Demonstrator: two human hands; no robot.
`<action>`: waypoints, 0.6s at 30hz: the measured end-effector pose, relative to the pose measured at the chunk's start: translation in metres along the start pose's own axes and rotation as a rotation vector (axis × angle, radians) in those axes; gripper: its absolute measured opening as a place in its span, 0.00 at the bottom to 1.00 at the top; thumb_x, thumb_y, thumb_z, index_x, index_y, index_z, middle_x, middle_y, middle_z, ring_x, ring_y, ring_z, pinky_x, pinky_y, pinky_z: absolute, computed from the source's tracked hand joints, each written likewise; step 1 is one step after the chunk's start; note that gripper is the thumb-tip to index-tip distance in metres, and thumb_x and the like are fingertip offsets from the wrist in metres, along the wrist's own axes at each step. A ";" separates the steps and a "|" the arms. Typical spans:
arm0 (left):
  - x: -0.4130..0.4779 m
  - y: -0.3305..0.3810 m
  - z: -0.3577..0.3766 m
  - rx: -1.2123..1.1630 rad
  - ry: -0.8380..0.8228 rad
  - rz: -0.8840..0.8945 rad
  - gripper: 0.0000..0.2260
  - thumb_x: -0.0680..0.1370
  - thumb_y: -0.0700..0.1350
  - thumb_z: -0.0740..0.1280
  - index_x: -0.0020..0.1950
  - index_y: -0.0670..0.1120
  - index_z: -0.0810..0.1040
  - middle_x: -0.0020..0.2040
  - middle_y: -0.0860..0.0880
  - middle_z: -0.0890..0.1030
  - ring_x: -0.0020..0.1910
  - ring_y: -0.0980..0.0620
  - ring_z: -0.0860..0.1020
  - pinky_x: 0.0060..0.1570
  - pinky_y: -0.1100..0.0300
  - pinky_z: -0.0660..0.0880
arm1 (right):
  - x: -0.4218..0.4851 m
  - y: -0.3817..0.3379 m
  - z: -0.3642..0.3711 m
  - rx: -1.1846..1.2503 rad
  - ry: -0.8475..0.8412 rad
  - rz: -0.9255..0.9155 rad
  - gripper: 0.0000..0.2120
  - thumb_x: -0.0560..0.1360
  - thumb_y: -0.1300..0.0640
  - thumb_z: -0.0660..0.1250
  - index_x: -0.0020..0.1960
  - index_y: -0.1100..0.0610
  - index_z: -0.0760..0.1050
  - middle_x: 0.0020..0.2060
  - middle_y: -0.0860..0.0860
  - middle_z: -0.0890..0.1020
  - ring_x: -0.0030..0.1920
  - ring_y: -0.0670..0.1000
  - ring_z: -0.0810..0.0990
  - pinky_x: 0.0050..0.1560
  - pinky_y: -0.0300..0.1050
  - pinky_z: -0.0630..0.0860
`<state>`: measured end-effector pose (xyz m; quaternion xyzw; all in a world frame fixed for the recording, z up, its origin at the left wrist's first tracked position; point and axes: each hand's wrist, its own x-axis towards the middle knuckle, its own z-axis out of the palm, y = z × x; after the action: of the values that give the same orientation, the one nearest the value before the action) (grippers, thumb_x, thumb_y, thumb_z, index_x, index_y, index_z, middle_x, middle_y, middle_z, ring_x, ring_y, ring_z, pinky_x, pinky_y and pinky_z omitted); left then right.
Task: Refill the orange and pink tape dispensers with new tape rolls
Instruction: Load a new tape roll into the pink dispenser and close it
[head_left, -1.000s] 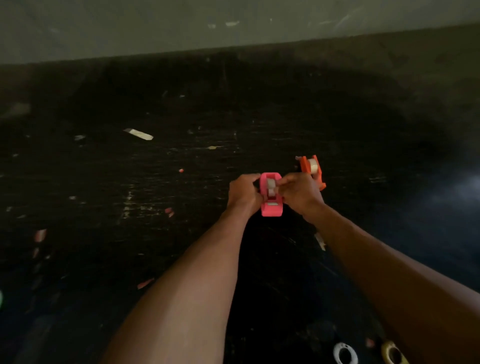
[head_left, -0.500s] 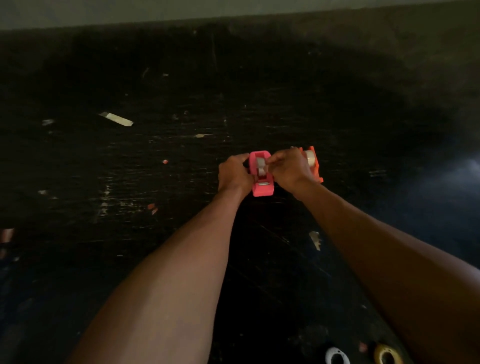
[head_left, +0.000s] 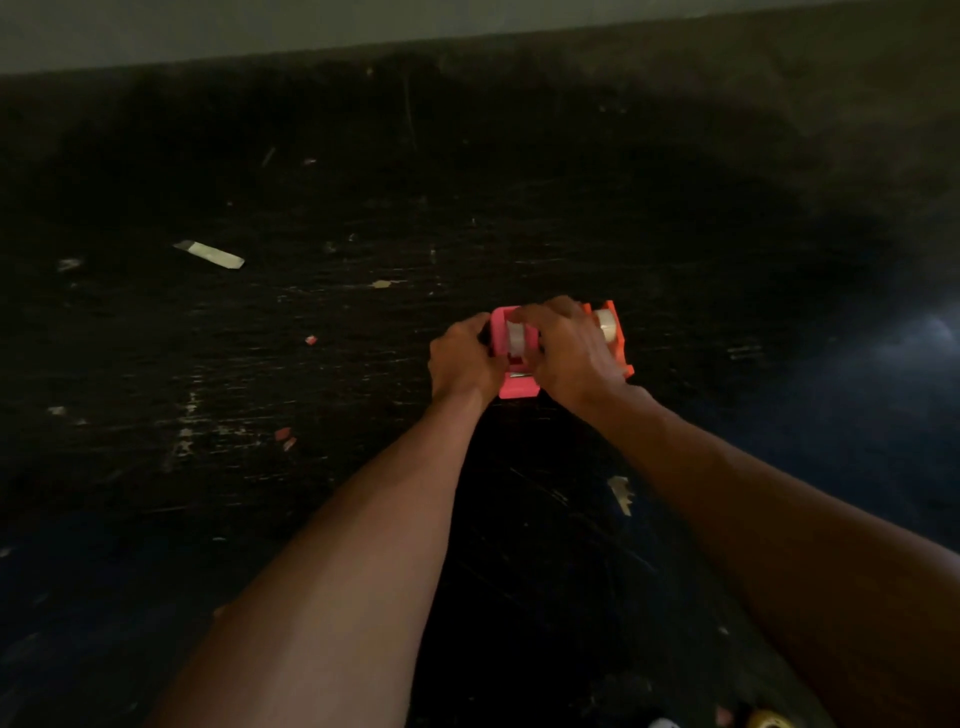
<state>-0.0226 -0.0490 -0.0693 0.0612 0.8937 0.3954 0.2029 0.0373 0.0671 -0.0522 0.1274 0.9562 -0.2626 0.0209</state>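
My left hand (head_left: 460, 358) grips the pink dispenser (head_left: 506, 358); my right hand (head_left: 566, 348) pinches its tape roll (head_left: 517, 335) (orange dispenser (head_left: 610, 327) just behind).

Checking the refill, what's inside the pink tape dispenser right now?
A whitish tape roll sits inside the pink tape dispenser. The left hand and right hand cover its sides.
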 end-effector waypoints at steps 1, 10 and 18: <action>0.001 -0.001 0.001 -0.004 0.000 -0.002 0.14 0.76 0.40 0.71 0.59 0.54 0.82 0.53 0.51 0.85 0.55 0.51 0.82 0.60 0.54 0.77 | 0.000 0.000 -0.001 -0.021 -0.023 -0.015 0.23 0.76 0.61 0.69 0.69 0.51 0.71 0.66 0.57 0.71 0.63 0.55 0.75 0.60 0.48 0.74; 0.003 -0.001 -0.002 0.066 -0.013 -0.014 0.14 0.78 0.42 0.69 0.62 0.55 0.79 0.56 0.51 0.83 0.57 0.51 0.80 0.59 0.56 0.76 | 0.005 -0.006 0.002 -0.195 -0.078 -0.136 0.13 0.77 0.59 0.67 0.61 0.54 0.76 0.64 0.54 0.75 0.61 0.51 0.77 0.59 0.44 0.71; 0.002 0.001 -0.001 0.099 0.003 -0.035 0.13 0.78 0.44 0.69 0.63 0.53 0.80 0.59 0.48 0.82 0.62 0.47 0.78 0.63 0.54 0.73 | -0.001 -0.005 0.001 -0.222 -0.056 -0.170 0.10 0.77 0.62 0.66 0.58 0.57 0.78 0.57 0.54 0.82 0.58 0.53 0.80 0.62 0.51 0.76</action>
<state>-0.0251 -0.0480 -0.0688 0.0548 0.9135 0.3471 0.2051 0.0368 0.0620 -0.0503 0.0354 0.9858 -0.1595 0.0390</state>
